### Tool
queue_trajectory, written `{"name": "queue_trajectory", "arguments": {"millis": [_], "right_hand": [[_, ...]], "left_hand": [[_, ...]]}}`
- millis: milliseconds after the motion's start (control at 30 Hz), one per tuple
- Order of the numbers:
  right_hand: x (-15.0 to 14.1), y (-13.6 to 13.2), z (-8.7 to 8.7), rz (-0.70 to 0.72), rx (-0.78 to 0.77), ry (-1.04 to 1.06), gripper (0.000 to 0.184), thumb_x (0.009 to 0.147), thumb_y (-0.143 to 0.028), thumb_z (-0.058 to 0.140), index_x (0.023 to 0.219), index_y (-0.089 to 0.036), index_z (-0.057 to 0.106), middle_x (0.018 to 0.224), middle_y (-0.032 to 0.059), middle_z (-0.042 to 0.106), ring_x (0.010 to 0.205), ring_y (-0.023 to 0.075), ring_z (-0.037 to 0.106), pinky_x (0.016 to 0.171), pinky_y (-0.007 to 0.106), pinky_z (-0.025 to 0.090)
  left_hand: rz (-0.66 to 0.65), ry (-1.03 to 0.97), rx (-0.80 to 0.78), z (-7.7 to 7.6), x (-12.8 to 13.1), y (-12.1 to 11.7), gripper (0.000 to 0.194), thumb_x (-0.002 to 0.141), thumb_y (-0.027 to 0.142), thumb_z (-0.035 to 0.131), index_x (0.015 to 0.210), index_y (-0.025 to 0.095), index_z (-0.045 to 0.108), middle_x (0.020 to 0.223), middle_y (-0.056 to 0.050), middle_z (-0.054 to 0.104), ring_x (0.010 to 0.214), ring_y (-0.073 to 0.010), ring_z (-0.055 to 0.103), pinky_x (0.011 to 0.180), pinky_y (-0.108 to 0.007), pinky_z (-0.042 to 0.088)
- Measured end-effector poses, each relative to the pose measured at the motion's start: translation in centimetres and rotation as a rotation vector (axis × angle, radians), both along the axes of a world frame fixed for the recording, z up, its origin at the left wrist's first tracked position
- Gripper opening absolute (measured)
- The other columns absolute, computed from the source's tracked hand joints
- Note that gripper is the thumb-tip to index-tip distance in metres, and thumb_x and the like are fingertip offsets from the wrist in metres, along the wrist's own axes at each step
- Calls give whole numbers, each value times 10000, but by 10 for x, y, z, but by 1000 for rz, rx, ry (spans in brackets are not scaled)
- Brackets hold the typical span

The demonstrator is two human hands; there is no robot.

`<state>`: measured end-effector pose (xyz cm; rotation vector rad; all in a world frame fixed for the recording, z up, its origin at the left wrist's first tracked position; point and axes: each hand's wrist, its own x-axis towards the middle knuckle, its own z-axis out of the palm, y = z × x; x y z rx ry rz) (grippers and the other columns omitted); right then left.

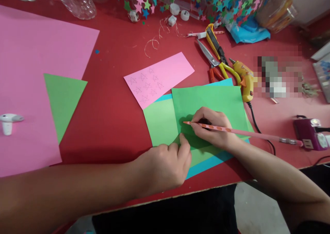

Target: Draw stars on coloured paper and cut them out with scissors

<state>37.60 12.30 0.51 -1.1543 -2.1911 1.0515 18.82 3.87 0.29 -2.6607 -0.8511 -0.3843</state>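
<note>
My right hand (215,127) is closed around a pink pencil (257,135) with orange oval marks, its tip over the left part of a dark green paper sheet (208,101). My left hand (167,162) has its fingers curled and its index fingertip pressed on that sheet's left edge, holding it down. Under the sheet lie light green paper (161,120) and blue paper (206,165). A pink paper strip (167,74), with several stars drawn in pencil, overlaps their upper left. No clear mark shows on the dark green sheet.
Scissors (208,53), a yellow box cutter (212,38) and a yellow glue gun (244,79) lie beyond the papers. Big pink paper (38,55) and a green triangle (64,100) are left. A purple power adapter (309,134) is right. Star-covered containers (232,3) stand behind.
</note>
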Motion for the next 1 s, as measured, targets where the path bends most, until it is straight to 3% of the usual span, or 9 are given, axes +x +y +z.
{"name": "queue_trajectory", "arguments": {"millis": [233, 1000], "right_hand": [[-1, -1, -2, -26, 42, 13, 115, 786, -127, 564, 712, -196, 510, 597, -61, 535, 510, 58, 443, 482, 180, 335], [5, 1, 3, 116, -11, 65, 121, 732, -95, 524, 648, -175, 492, 582, -39, 511, 494, 50, 412, 451, 171, 328]], "left_hand": [[-4, -21, -1, -1, 1, 1, 208, 830, 89, 485, 887, 45, 680, 964, -216, 735, 447, -136, 548, 359, -240, 350], [-14, -32, -15, -2, 1, 1, 204, 813, 81, 503, 889, 43, 689, 974, -233, 732, 458, -153, 566, 361, -251, 362]]}}
